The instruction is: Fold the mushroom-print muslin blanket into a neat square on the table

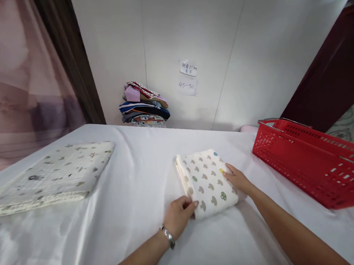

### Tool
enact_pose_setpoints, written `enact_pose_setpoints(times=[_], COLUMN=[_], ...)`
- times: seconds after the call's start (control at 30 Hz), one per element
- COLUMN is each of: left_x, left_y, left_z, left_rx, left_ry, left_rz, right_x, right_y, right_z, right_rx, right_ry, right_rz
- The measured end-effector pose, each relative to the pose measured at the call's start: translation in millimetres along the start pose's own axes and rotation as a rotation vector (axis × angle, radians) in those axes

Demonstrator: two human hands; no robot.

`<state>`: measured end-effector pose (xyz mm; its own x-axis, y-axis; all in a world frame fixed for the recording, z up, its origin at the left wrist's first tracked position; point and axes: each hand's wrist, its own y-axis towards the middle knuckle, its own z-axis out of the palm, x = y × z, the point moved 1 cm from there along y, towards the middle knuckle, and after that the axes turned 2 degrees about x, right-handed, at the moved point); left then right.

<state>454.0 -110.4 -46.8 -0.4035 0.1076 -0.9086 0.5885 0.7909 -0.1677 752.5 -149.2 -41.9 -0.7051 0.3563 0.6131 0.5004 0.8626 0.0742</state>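
Note:
A folded white cloth point(209, 180) printed with grey, green, blue and yellow mushrooms lies on the white-covered table point(147, 231) in front of me. At its near left corner, my left hand point(178, 216) pinches the edge between thumb and fingers; a silver bracelet is on that wrist. My right hand point(237, 178) rests against the cloth's right edge, thumb and a finger on top, the other fingers hidden behind or under it. Off to the left, a larger folded cream cloth point(61, 169) with small plant-like prints lies flat.
A red plastic basket point(312, 161) with metal handles stands on the table at the right. Beyond the far edge, a stack of folded fabrics point(144, 104) sits against the wall. Two paper notes point(187, 85) are stuck to the wall. A pink curtain point(24, 78) hangs at the left.

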Motion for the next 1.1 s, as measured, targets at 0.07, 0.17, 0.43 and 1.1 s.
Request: enact_pose_setpoints(times=[0.07,0.17,0.43,1.1], left_x=[-0.7,-6.4,-27.4,-30.1], left_y=[5.0,12.0,37.1,88.0], left_z=[-3.0,-7.3,-14.1,-37.7], left_rx=[-0.080,-0.159,-0.106,-0.141], left_ry=[-0.031,0.002,0.111,0.059], left_rz=[-0.004,-0.016,-0.164,-0.319], right_x=[-5.0,-5.2,8.1,19.6], right_y=[-2.0,0.0,-6.2,-59.9], right_z=[1.3,3.8,-9.3,-12.0], right_rx=[-0.003,-0.031,0.139,0.530], right_ry=[0.030,0.008,0.116,1.067], right_rz=[0.024,0.014,0.115,0.400])
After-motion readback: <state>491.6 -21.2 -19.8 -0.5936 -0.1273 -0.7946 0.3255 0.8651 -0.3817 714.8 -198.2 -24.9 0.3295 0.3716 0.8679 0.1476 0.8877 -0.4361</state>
